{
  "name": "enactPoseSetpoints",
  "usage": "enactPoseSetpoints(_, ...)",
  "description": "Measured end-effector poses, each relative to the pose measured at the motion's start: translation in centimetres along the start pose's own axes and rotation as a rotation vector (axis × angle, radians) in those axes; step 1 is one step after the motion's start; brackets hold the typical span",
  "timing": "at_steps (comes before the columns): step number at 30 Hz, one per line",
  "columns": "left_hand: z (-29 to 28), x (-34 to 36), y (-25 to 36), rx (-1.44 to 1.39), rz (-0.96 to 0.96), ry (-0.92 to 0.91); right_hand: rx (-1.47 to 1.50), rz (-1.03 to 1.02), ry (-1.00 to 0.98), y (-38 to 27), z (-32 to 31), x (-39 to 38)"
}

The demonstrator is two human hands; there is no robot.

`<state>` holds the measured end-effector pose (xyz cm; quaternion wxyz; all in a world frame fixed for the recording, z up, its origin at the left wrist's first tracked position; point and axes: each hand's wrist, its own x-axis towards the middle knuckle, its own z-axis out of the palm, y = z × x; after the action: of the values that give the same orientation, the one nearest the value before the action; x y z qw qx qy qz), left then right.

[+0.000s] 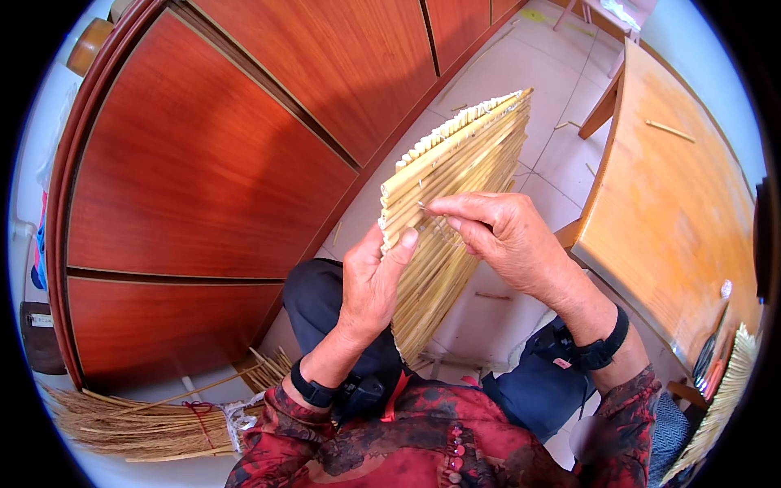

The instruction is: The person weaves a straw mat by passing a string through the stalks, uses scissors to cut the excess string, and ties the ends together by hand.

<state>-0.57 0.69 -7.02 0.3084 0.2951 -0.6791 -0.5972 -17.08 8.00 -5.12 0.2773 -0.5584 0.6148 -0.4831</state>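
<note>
Mid-frame, the stalk mat (460, 183) hides most of the left hand's (370, 285) fingers. The tiny thing (422, 206) in the right hand's (508, 236) pinch is too small to tell. The top edge cuts off a pink chair (630, 15), upper right; lower right, a dark patch (594, 439) is blurred.

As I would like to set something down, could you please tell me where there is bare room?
The middle of the wooden table looks bare, between the loose stalk and the small white object. Slender tools crowd its near end; the left hand and right hand crowd the stalk panel; a straw bundle fills the lower left.
</note>
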Motion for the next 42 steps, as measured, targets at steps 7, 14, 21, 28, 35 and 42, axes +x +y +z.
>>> enactPoseSetpoints(7, -0.1, -0.5, 0.1, 0.111, 0.041, 0.007, -0.050, -0.039, 0.002, -0.8, -0.2, -0.2)
enactPoseSetpoints(14, 0.2, -2.1, -0.7, 0.243, 0.179, 0.007, -0.267, -0.038, -0.019, -2.6, -0.1, -1.4)
enactPoseSetpoints(21, 2.5, -5.5, -0.7, 0.352, 0.354, -0.085, -0.316, 0.016, -0.125, -4.1, -1.3, -6.5)
enactPoseSetpoints(28, 3.6, -9.2, -2.4, 0.250, 0.384, -0.178, -0.268, 0.435, -0.133, -6.0, -0.8, -11.9)
enactPoseSetpoints(35, 3.5, -10.1, -3.3, 0.203, 0.439, -0.187, -0.181, 0.483, -0.179, -5.6, -0.8, -13.7)
enactPoseSetpoints(42, 3.0, -10.0, -3.0, 0.204, 0.424, -0.218, -0.279, 0.532, -0.165, -5.4, -0.8, -14.8)
